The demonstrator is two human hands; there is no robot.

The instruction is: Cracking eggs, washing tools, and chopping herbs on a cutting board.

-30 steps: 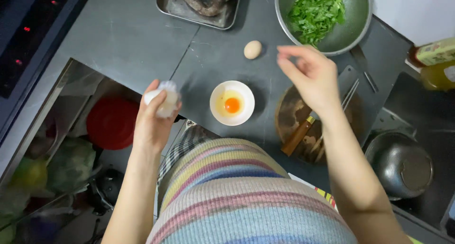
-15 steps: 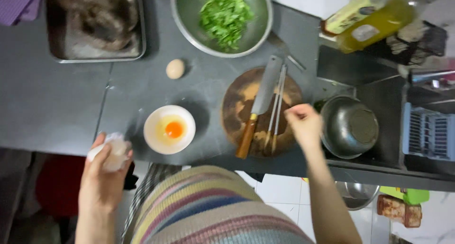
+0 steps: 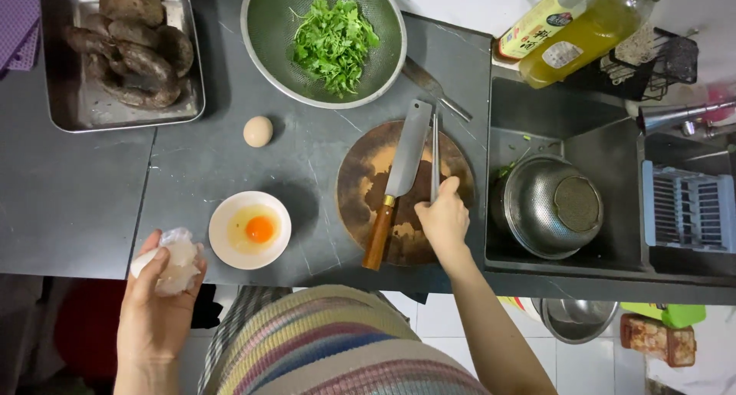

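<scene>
Right hand at centre frame, fingers pinching lower end of metal chopsticks (long axis running up-frame) on round cutting board, beside cleaver. Left hand at lower left, fingers closed around eggshell, just left of bowl with cracked egg on tabletop.

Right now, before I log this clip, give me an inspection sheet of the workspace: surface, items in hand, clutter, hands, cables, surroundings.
Surface: dark grey stone counter, dry, hairline marks.
Job's things: emptied white eggshell; small white bowl with a raw yolk; thin metal chopsticks on a round wooden board.
Clutter: wooden-handled cleaver on the board; whole tan egg; metal bowl of chopped greens; steel tray of dark brown pieces.
Hands: left hand grips the shell off the counter edge; right hand pinches the chopsticks' near ends.
Cables: nothing seen.
Surroundings: sink holding a steel colander; two oil bottles; white tiled floor.
</scene>
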